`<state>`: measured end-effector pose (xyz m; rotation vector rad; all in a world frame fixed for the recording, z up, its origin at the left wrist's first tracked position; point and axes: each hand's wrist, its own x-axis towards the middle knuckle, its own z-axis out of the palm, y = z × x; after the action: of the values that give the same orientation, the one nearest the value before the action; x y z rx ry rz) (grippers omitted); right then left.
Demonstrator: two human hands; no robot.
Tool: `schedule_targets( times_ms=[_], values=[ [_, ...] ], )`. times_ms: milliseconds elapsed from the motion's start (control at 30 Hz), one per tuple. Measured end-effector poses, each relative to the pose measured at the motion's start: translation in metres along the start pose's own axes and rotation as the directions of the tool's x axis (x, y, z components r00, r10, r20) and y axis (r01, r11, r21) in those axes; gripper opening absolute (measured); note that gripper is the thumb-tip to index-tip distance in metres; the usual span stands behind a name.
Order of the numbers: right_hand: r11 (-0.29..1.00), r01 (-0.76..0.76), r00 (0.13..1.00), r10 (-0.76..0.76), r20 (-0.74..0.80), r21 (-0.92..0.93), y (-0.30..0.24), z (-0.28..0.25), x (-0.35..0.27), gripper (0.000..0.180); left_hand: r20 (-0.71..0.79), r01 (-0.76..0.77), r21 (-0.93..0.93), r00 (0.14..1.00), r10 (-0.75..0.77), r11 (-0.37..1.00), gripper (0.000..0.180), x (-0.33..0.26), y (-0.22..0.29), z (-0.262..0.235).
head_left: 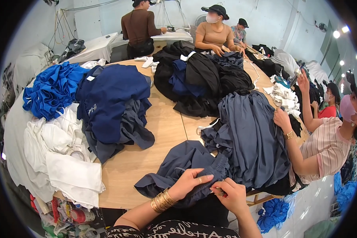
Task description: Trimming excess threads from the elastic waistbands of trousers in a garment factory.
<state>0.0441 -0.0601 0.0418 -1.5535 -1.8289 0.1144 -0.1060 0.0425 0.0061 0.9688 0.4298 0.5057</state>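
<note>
1. Black clothing (182, 231) with white lettering is seen nearest, along the lower edge, with both forearms reaching out over the counter (162, 119).
2. Dark grey garment (176, 160): it is laid at the near edge of the counter, its gathered waistband (217, 168) turned toward the right.
3. By the left hand (188, 183) the garment is gripped near the waistband; its fingers are clamped on the cloth, the thumb on top and the other fingertips partly hidden. Gold bracelets (162, 200) are worn on that wrist.
4. By the right hand (231, 194), just beside the left, a small object (219, 192) with a red part is held; its fingers are curled together on it, and its kind cannot be told.
5. Just beyond the garment, a large slate-grey heap (254, 135) is piled — touched on its far right side by a co-worker (325, 144) in a striped top, whose other hand is raised.
6. Farther off, a black pile (200, 73) is stacked, with a person in a tan top (214, 33) behind it.
7. On the left, a navy pile (115, 95), a bright blue pile (53, 89) and white cloth (73, 170) are placed close together.
</note>
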Motion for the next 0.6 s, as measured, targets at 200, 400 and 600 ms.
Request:
schedule_targets(
  times_ms=[200,400,600],
  values=[
    [0.981,-0.172,0.985,0.169,0.041,0.092,-0.01,-0.016,-0.014,0.016,-0.061,-0.007,0.046,0.998,0.01,0.999,0.022,-0.018,0.003,0.001],
    [0.977,-0.189,0.974,0.174,0.147,0.097,-0.013,-0.025,0.006,0.03,-0.098,-0.129,0.303,0.981,0.166,0.944,0.025,-0.007,0.008,-0.001],
    [0.916,-0.379,0.924,0.366,0.112,0.133,-0.012,-0.025,0.003,0.027,-0.116,0.069,0.12,0.992,-0.055,0.99,0.021,-0.004,0.02,0.005]
  ],
)
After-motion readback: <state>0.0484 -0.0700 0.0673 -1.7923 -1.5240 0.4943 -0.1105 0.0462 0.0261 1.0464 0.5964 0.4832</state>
